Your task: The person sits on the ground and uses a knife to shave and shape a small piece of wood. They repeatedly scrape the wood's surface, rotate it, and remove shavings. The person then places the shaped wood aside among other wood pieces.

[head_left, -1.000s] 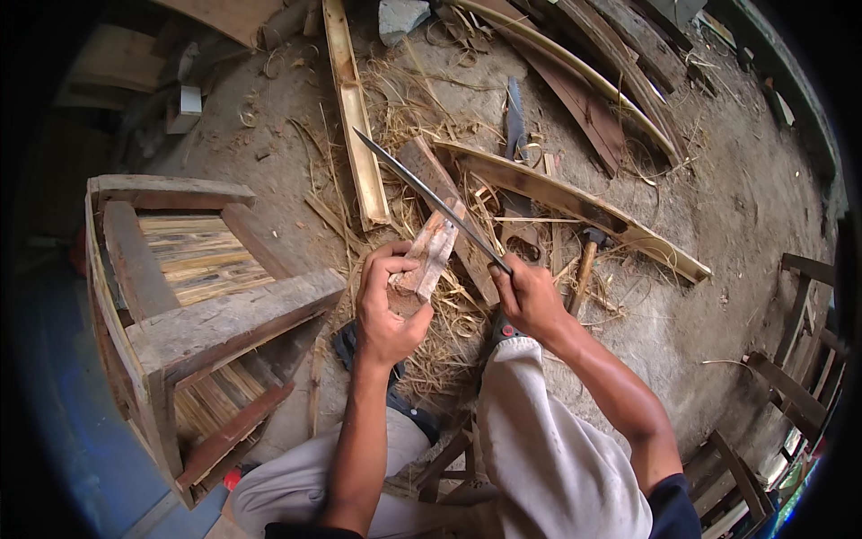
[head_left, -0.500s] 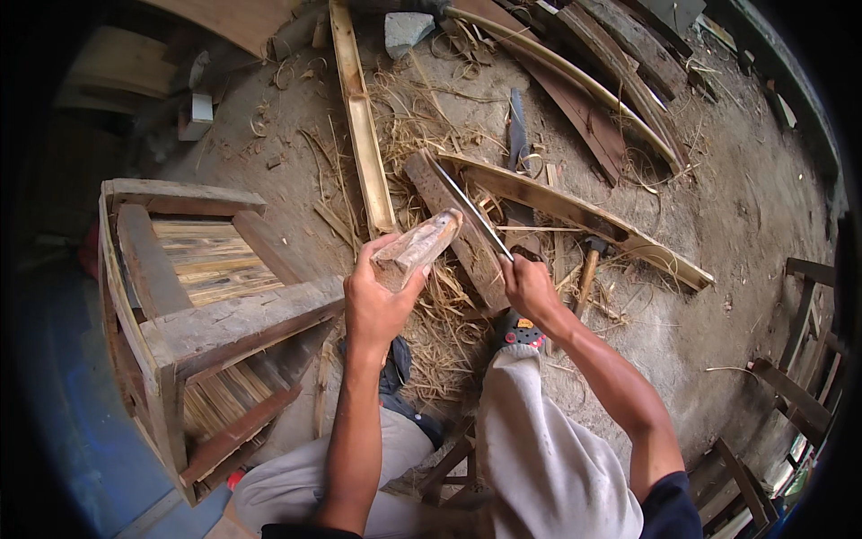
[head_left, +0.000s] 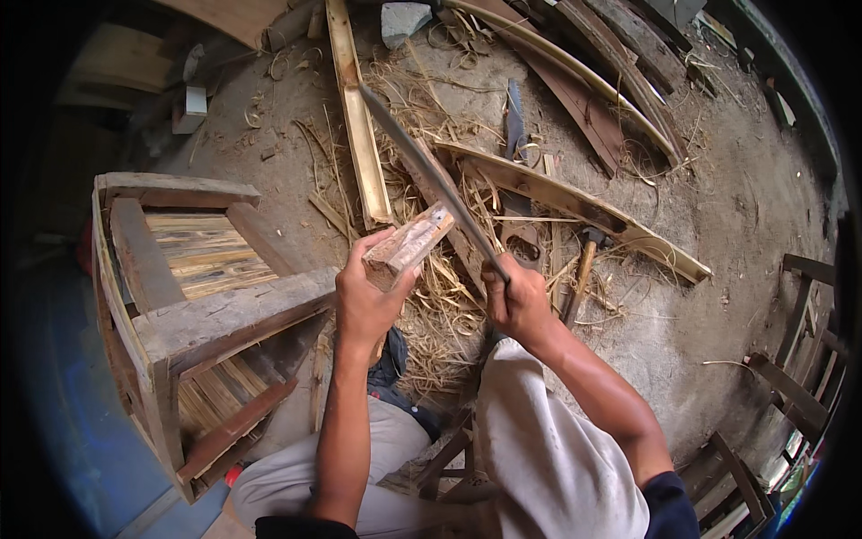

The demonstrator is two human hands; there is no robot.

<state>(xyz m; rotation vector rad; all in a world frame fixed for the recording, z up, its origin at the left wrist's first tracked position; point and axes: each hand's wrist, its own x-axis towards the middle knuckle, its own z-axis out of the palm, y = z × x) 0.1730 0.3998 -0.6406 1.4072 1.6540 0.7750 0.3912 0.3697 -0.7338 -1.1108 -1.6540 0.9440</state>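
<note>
My left hand [head_left: 364, 301] is wrapped round the lower end of a short, rough wooden block [head_left: 415, 239], which tilts up to the right. In my right hand [head_left: 523, 301] is the handle end of a long, dark machete [head_left: 435, 180]. Its blade slants up and to the left, passing close to the block's far end; whether they touch I cannot tell. Beneath them a wooden plank [head_left: 469, 255] lies on the ground, partly hidden by the blade.
A wooden stool-like frame [head_left: 238, 319] stands at the left. Split bamboo lengths [head_left: 369, 175] lie ahead, with a handsaw [head_left: 514, 126] and a hammer [head_left: 582, 274] to the right. Curled shavings [head_left: 440, 346] cover the ground. Boards [head_left: 575, 112] lie at the far right.
The machete has swung up and left, its tip now reaching over the bamboo length. My right hand has shifted slightly left, and the block in my left hand has moved slightly left.
</note>
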